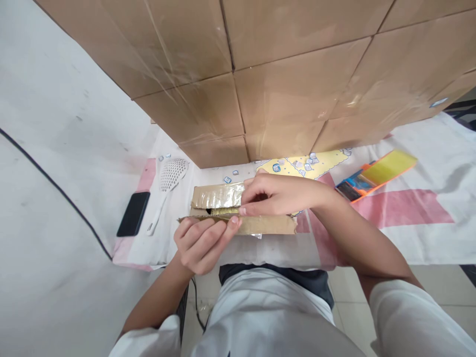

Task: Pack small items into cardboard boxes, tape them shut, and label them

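I hold a small, flat cardboard box [219,197] with taped flaps over the near edge of a cloth-covered table [427,233]. My left hand [203,243] grips its near flap from below, thumb on the edge. My right hand [282,194] lies over the right part of the box, fingertips reaching into the opening where something yellow [223,211] shows between the flaps.
A wall of stacked cardboard cartons [290,74] stands right behind the box. A white slotted scoop [167,183] and a black phone [134,213] lie at the left. A yellow sheet with small stickers [308,164] and an orange-and-yellow pack [375,176] lie at the right. A white wall with a black cable [55,186] is at the left.
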Motion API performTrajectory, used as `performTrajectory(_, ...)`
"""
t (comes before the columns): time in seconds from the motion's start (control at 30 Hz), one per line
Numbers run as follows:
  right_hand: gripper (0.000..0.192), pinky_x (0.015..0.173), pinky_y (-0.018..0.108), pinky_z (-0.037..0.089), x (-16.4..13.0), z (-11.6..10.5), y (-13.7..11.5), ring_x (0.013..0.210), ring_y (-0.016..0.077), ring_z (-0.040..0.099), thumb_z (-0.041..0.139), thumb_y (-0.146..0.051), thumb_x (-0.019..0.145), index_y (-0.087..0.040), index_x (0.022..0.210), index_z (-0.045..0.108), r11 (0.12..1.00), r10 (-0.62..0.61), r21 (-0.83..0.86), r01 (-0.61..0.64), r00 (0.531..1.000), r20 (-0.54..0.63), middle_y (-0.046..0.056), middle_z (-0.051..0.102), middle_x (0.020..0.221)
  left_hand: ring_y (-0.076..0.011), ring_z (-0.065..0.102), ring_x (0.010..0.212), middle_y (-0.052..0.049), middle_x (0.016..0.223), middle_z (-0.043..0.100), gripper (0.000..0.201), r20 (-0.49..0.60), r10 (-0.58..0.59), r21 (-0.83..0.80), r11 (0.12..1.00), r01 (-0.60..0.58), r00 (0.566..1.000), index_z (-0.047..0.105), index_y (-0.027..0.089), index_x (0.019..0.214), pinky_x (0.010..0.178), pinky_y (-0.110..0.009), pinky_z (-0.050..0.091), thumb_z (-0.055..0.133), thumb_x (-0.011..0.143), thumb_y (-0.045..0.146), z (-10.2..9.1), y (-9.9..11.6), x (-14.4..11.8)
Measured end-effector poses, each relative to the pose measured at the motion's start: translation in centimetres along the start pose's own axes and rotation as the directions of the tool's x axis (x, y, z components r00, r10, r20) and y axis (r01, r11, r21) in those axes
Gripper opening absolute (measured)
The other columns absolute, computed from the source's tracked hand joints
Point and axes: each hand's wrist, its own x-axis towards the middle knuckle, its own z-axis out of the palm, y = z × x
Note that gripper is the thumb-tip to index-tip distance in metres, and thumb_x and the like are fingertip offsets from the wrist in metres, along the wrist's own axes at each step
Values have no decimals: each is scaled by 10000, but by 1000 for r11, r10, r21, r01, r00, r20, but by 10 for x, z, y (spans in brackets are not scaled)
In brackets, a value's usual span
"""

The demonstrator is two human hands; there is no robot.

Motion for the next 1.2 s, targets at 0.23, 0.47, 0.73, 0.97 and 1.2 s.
performTrajectory(0.23, 329, 561, 266, 234, 5, 5, -14, 558, 71, 298, 538, -252, 878, -175, 576, 435, 997, 56, -52, -57, 998, -25, -60, 328, 578, -146, 567, 649, -23, 722, 638, 87, -47, 11, 17, 1000, -10, 999, 696, 155, 879, 573, -311, 402, 739, 835, 93, 9, -1, -1)
performTrajectory(0.47, 232, 554, 271, 191, 8, 7, -16, 557, 72, 302, 561, -233, 809, -178, 605, 465, 989, 148, 36, -146, 988, -37, -67, 322, 581, -167, 546, 695, -50, 789, 621, 39, -10, -16, 71, 997, 16, 1000, 652, 168, 873, 629, -319, 417, 656, 905, 145, 15, 1, -5)
performTrajectory(0.73, 221, 557, 271, 187, 6, 9, -14, 567, 80, 284, 537, -224, 821, -186, 624, 445, 988, 151, 32, -150, 988, -31, -61, 312, 594, -175, 563, 736, -51, 799, 617, 88, 9, 1, -35, 999, 0, 1000, 661, 171, 906, 678, -324, 442, 695, 859, 105, 13, -1, -13)
performTrajectory(0.97, 245, 546, 261, 207, 4, 3, -13, 564, 75, 323, 553, -275, 874, -179, 655, 502, 988, 151, 40, -151, 989, 2, -60, 366, 601, -216, 602, 767, -81, 846, 693, 187, 90, -189, 23, 982, 188, 978, 621, 187, 951, 699, -352, 390, 635, 954, 373, 12, 6, 6)
performTrajectory(1.2, 219, 538, 258, 202, 5, 1, -10, 559, 73, 336, 572, -253, 855, -174, 659, 515, 987, 147, 56, -149, 988, 44, -61, 380, 594, -188, 601, 729, -27, 772, 693, 210, 83, -182, 36, 983, 179, 980, 673, 186, 974, 708, -340, 380, 810, 828, 248, 5, 14, 10)
